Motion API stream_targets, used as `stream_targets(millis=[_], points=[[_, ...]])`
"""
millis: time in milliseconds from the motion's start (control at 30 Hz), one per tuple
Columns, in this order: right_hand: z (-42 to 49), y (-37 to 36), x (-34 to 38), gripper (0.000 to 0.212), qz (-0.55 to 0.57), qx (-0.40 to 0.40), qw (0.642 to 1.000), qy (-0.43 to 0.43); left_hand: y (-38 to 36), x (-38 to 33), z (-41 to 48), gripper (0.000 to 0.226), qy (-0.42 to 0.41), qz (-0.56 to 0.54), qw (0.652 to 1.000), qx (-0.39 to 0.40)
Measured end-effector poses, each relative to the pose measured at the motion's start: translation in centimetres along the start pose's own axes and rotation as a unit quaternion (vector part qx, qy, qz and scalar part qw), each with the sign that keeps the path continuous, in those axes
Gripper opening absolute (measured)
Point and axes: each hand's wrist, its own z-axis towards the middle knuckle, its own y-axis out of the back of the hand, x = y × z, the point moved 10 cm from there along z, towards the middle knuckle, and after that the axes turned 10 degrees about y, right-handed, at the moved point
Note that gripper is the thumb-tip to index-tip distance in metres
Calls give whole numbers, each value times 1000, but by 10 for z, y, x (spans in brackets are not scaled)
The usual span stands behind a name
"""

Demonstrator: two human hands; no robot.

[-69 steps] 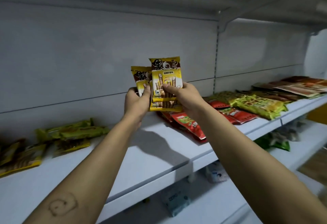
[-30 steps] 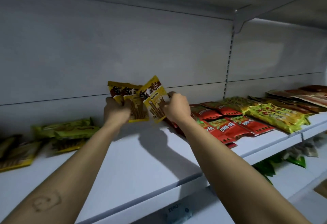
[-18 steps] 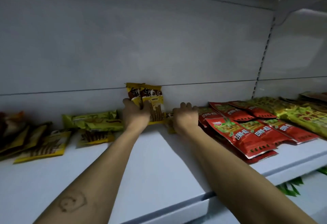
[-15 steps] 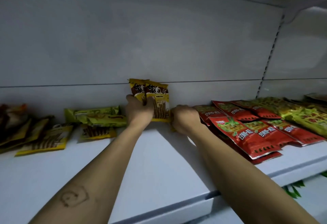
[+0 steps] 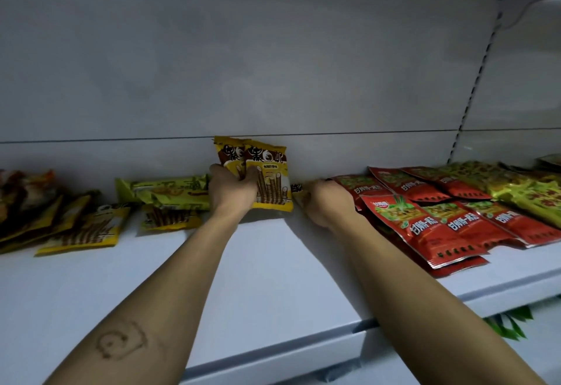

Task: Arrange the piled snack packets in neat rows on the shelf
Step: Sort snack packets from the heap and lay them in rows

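Interior of a shelving unit. A flat white metal shelf board (image 5: 273, 263) ran across the view, backed by a pale grey sheet-metal rear panel (image 5: 273, 65) crossed by a thin dark horizontal seam (image 5: 91, 140). A slotted vertical upright strip (image 5: 473, 87) stood at right beneath a white angled bracket (image 5: 516, 11). Lighting was dim.

centre frame, upright yellow packets (image 5: 267, 178): big dark characters across the brown top band, look like 黑白配. small line under them on the front one is too fine to read. flat packet (image 5: 297, 187) just right: same characters, mostly hidden. right side, red packets (image 5: 425, 226): white Chinese line starting 甘源, rest unsure. left, green packets (image 5: 170, 190): print illegible.
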Motion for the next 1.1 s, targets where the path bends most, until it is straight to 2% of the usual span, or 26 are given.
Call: stream_targets(millis=[100,167,267,367,433,533,633,733,800,867,900,1000,1100], points=[[-4,23,3,48,163,-113,980,1,1,2,-2,48,20,-40,999,5],[-5,20,19,57,293,-99,950,34,1,1,-4,50,28,-59,998,11],[-7,14,39,68,358,-80,929,58,3,-4,-5,59,10,-50,999,14],[-5,9,29,71,416,-104,903,28,16,-11,-2,49,-10,-16,1000,-19],[-3,2,22,65,350,-72,934,14,37,-12,3,41,-5,-35,997,-72],[-4,-14,30,53,141,27,989,48,59,-6,11,36,24,-102,987,-118],[-2,-20,35,43,1,77,995,59,50,1,11,29,50,-107,988,-96],[-1,-12,43,40,1,56,995,86,30,5,6,27,56,-103,992,-51],[-6,-22,47,43,8,97,990,104,23,8,6,28,63,-105,992,-32],[-13,-37,47,50,6,160,983,91,20,7,6,31,58,-121,991,-20],[-14,-40,46,52,5,166,983,78,18,7,6,33,53,-127,990,-13],[-13,-32,45,53,0,129,991,46,11,7,5,35,52,-123,991,3],[-12,-35,40,47,3,128,992,20,8,9,7,35,51,-128,990,8]])
